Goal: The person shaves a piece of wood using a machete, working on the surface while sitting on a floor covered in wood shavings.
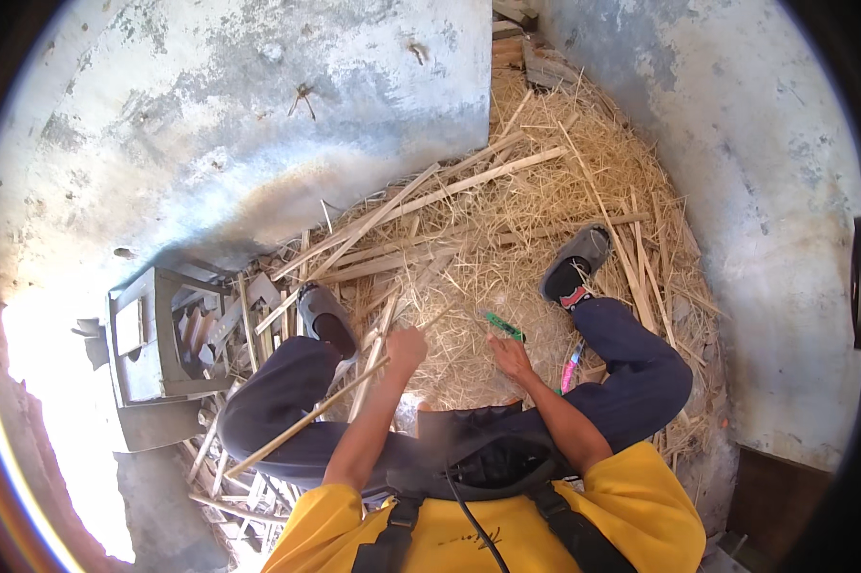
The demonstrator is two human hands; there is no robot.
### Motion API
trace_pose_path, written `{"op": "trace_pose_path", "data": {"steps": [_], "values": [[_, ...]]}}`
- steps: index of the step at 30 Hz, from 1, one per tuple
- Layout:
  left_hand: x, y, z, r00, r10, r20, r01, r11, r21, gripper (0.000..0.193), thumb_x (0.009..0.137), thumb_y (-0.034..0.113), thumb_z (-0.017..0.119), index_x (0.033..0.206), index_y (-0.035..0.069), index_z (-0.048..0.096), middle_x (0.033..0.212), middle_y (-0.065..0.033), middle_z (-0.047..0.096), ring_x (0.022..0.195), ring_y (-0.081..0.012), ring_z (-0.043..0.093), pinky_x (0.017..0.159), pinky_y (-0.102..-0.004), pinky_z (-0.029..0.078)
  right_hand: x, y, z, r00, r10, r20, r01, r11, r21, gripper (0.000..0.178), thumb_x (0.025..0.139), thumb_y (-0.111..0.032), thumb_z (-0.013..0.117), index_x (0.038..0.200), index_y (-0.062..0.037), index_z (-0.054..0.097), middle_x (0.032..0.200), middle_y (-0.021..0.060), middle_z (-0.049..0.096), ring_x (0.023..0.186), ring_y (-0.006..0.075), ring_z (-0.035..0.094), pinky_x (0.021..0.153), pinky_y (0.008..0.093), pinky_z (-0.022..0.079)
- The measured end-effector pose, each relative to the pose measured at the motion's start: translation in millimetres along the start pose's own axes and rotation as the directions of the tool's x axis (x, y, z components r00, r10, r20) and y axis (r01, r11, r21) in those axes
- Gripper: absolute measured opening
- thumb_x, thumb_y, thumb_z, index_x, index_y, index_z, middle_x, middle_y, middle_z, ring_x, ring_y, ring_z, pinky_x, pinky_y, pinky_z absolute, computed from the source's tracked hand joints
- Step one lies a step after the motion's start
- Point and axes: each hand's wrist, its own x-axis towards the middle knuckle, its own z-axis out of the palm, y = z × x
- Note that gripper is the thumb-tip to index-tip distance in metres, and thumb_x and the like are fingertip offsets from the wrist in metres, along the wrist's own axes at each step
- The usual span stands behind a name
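Observation:
My left hand [407,350] is closed round a long, thin wooden stick [306,417], which slants from over my left thigh up past my fist. To its right, my right hand [513,357] is low over the straw with its fingers curled together. Whatever those fingers hold is too small to make out. Just beyond their tips is a narrow green object [504,327]; I cannot tell whether they touch it. A thin pink-and-blue item [572,368] shows beside my right thigh.
Straw [583,162] covers the ground between my feet and beyond. Wooden strips [478,177] lie across it. At left stands a grey box-like frame [163,334] among scrap wood. Weathered walls rise on the left [259,95] and right [755,191].

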Motion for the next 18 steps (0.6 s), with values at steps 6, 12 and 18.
{"op": "trace_pose_path", "data": {"steps": [6,12,18], "values": [[-57,25,-78,0.990,-0.084,-0.110,0.073,0.992,-0.102,0.043,0.102,0.037,0.050,0.106,-0.002,0.066,0.098,-0.0244,0.074,0.096,-0.0393,0.073,0.081,-0.0490,0.057,3,-73,-46,0.954,-0.213,-0.209,0.213,0.977,-0.024,0.049,0.093,-0.045,0.067,0.079,0.0019,0.062,0.059,0.0180,0.054,0.055,0.0328,0.058,0.058,0.0445,0.045],[-141,29,-160,0.932,0.033,-0.360,-0.135,0.955,-0.263,0.043,0.104,0.040,0.050,0.099,-0.003,0.049,0.080,-0.0305,0.068,0.078,-0.0502,0.068,0.071,-0.0594,0.052,-5,-123,-79,0.792,-0.554,-0.256,0.568,0.823,-0.024,0.042,0.089,-0.041,0.074,0.079,-0.0027,0.060,0.055,0.0107,0.053,0.047,0.0271,0.054,0.049,0.0387,0.041],[-172,26,-184,0.933,0.155,-0.326,-0.272,0.895,-0.353,0.040,0.102,0.039,0.055,0.109,0.000,0.049,0.073,-0.0309,0.066,0.072,-0.0532,0.064,0.065,-0.0606,0.049,-23,-158,-122,0.764,-0.579,-0.283,0.613,0.789,0.042,0.041,0.082,-0.043,0.080,0.087,-0.0047,0.065,0.061,0.0109,0.059,0.053,0.0271,0.061,0.052,0.0376,0.047]]}}
